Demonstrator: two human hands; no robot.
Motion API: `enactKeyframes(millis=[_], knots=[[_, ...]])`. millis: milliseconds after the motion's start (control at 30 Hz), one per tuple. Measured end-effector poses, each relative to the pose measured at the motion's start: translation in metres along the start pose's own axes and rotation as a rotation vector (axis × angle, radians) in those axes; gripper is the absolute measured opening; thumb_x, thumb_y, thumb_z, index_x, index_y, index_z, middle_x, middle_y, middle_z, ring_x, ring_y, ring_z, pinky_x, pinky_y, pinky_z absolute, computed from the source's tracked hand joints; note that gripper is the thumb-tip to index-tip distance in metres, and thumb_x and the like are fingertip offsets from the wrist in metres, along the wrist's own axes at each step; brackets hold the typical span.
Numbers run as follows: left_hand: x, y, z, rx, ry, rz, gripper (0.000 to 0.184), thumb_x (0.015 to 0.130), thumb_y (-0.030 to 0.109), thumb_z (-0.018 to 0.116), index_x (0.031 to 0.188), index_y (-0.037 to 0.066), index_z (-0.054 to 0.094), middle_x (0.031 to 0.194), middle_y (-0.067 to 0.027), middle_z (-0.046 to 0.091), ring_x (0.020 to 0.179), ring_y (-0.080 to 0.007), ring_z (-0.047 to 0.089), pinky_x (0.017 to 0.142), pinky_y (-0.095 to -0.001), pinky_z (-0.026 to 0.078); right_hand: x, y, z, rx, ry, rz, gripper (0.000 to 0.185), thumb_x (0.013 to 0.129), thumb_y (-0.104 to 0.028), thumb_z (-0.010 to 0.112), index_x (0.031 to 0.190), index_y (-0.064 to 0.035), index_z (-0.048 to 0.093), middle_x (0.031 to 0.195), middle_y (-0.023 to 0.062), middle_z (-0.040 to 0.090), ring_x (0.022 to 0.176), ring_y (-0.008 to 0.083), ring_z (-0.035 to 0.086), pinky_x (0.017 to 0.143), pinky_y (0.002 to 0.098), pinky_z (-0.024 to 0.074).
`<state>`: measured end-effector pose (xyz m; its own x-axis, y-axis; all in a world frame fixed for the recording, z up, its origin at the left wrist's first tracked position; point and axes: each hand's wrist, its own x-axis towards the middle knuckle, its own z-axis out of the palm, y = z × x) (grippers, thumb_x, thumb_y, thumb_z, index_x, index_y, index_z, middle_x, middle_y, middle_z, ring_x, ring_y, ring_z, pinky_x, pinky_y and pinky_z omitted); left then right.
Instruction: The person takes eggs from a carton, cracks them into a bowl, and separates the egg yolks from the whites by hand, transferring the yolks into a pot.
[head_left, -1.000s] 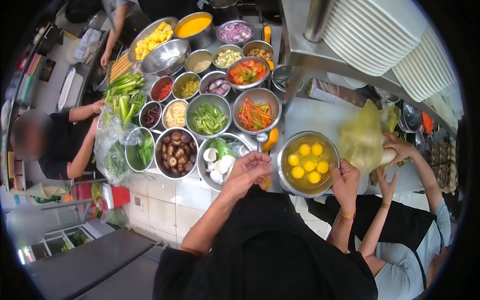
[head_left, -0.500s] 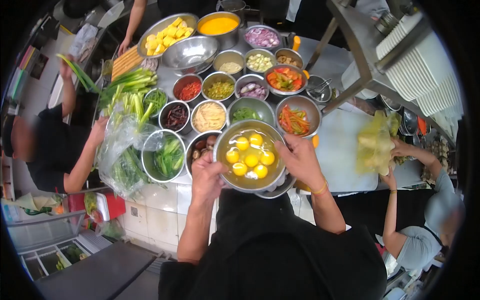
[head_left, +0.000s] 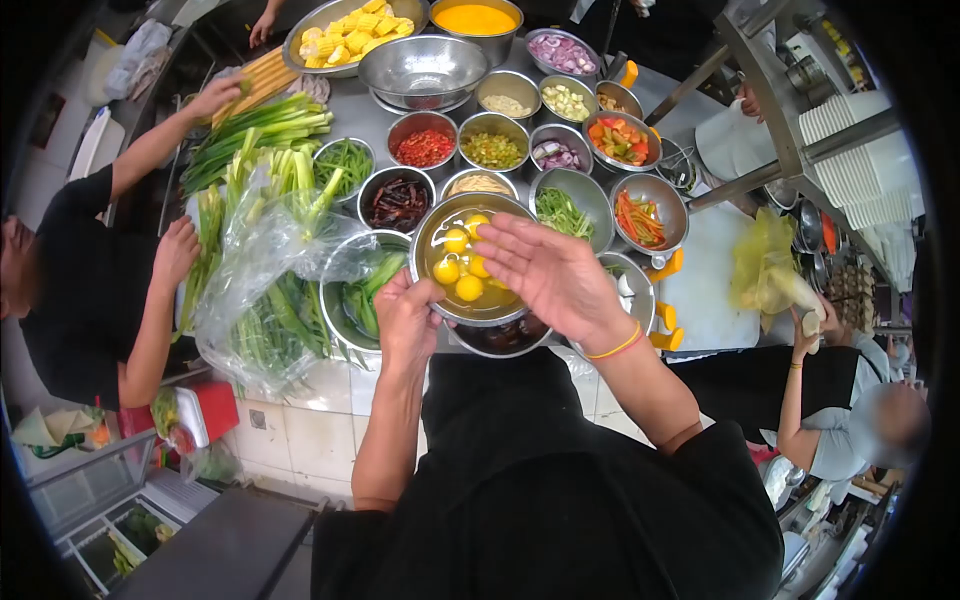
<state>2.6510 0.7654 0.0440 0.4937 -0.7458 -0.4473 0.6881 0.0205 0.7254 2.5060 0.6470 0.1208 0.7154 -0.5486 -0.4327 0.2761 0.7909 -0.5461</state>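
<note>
Across the steel table (head_left: pixel 354 116), I see corn (head_left: pixel 355 38) at eleven o'clock, a shelf (head_left: pixel 772 95) at two; left hand (head_left: pixel 405 318) pinches the egg bowl (head_left: pixel 428 228), spread right hand (head_left: pixel 555 277) partly blocks it.

The bowl of eggs (head_left: pixel 462 315) has been carried from beside the white board (head_left: pixel 720 315) to above the bowl of mushrooms (head_left: pixel 500 353), its rim now gripped by the left hand (head_left: pixel 405 310) alone. It has been released by the right hand (head_left: pixel 550 275), now opened flat over the yolks (head_left: pixel 447 271).
</note>
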Motion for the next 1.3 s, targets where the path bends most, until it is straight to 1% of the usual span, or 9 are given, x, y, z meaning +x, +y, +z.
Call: enactKeyframes(millis=[67, 233, 333, 467, 667, 967, 1067, 1167, 1300], knots=[[0.001, 0.002, -0.002, -0.009, 0.01, 0.0, 0.023, 0.071, -0.006, 0.051, 0.092, -0.004, 0.06, 0.067, -0.0057, 0.059, 0.04, -0.0093, 0.047, 0.037, -0.0245, 0.045, 0.004, 0.014, 0.011, 0.03, 0.088, 0.024, 0.038, 0.095, -0.019, 0.049, 0.122, 0.0066, 0.05, 0.125, 0.0187, 0.053, 0.117, 0.0265, 0.052, 0.104, 0.0365, 0.042], [-0.001, 0.009, -0.008, -0.011, 0.043, 0.003, 0.018, 0.071, -0.006, 0.052, 0.086, -0.003, 0.06, 0.061, -0.0044, 0.056, 0.037, -0.0089, 0.042, 0.036, -0.0258, 0.045, 0.018, 0.035, 0.012, 0.071, 0.094, 0.064, 0.031, 0.092, -0.021, 0.052, 0.111, 0.0032, 0.053, 0.118, 0.0157, 0.054, 0.112, 0.0258, 0.053, 0.102, 0.0368, 0.0428], [-0.004, 0.012, -0.009, -0.053, 0.046, 0.017, 0.011, 0.071, -0.008, 0.053, 0.077, 0.0, 0.061, 0.062, -0.0067, 0.059, 0.039, -0.0083, 0.045, 0.036, -0.0231, 0.043, 0.026, 0.041, 0.016, 0.09, 0.128, 0.109, 0.029, 0.091, -0.022, 0.053, 0.108, 0.0017, 0.054, 0.113, 0.0139, 0.055, 0.108, 0.0247, 0.055, 0.1, 0.0363, 0.0438], [-0.002, 0.015, -0.01, -0.054, 0.073, 0.0, 0.011, 0.072, -0.008, 0.053, 0.076, -0.001, 0.06, 0.062, -0.0068, 0.059, 0.039, -0.009, 0.044, 0.036, -0.0239, 0.043, 0.037, 0.043, 0.018, 0.107, 0.093, 0.142, 0.027, 0.09, -0.023, 0.056, 0.105, 0.0002, 0.054, 0.109, 0.012, 0.056, 0.104, 0.0231, 0.055, 0.098, 0.0356, 0.0449], [0.001, 0.017, -0.007, -0.092, 0.102, 0.009, 0.009, 0.071, -0.008, 0.054, 0.075, -0.001, 0.059, 0.061, -0.0068, 0.057, 0.038, -0.01, 0.044, 0.036, -0.0251, 0.043, 0.059, 0.043, 0.018, 0.146, 0.131, 0.225, 0.029, 0.09, -0.023, 0.056, 0.107, 0.0006, 0.053, 0.108, 0.0118, 0.056, 0.104, 0.0234, 0.055, 0.098, 0.0361, 0.0452], [0.014, 0.013, 0.003, -0.078, 0.115, 0.064, 0.011, 0.07, -0.008, 0.052, 0.077, -0.002, 0.058, 0.062, -0.0061, 0.057, 0.04, -0.0104, 0.046, 0.038, -0.0249, 0.044, 0.081, 0.032, 0.027, 0.168, 0.099, 0.234, 0.035, 0.092, -0.024, 0.052, 0.115, 0.0029, 0.051, 0.111, 0.0133, 0.055, 0.104, 0.026, 0.055, 0.099, 0.0398, 0.0444], [0.017, 0.017, 0.014, -0.094, 0.154, 0.062, 0.009, 0.071, -0.008, 0.054, 0.073, 0.0, 0.057, 0.06, -0.0064, 0.056, 0.039, -0.0106, 0.044, 0.038, -0.0252, 0.043, 0.09, 0.029, 0.025, 0.151, 0.072, 0.211, 0.03, 0.093, -0.026, 0.05, 0.11, -0.0012, 0.053, 0.11, 0.0119, 0.054, 0.102, 0.0233, 0.052, 0.095, 0.0381, 0.0431], [0.02, 0.019, 0.02, -0.109, 0.158, 0.06, 0.008, 0.071, -0.008, 0.054, 0.073, -0.001, 0.056, 0.06, -0.0068, 0.056, 0.04, -0.0109, 0.045, 0.039, -0.0258, 0.044, 0.095, 0.022, 0.027, 0.181, 0.073, 0.246, 0.036, 0.093, -0.024, 0.05, 0.117, 0.0034, 0.051, 0.114, 0.014, 0.055, 0.107, 0.027, 0.055, 0.098, 0.0418, 0.0443], [0.024, 0.019, 0.026, -0.104, 0.148, 0.072, 0.007, 0.071, -0.008, 0.054, 0.073, -0.001, 0.056, 0.061, -0.0072, 0.057, 0.04, -0.0113, 0.045, 0.039, -0.0266, 0.045, 0.102, 0.016, 0.028, 0.205, 0.05, 0.252, 0.033, 0.094, -0.024, 0.048, 0.114, 0.0026, 0.054, 0.11, 0.0144, 0.058, 0.106, 0.0285, 0.057, 0.095, 0.0431, 0.0459]])
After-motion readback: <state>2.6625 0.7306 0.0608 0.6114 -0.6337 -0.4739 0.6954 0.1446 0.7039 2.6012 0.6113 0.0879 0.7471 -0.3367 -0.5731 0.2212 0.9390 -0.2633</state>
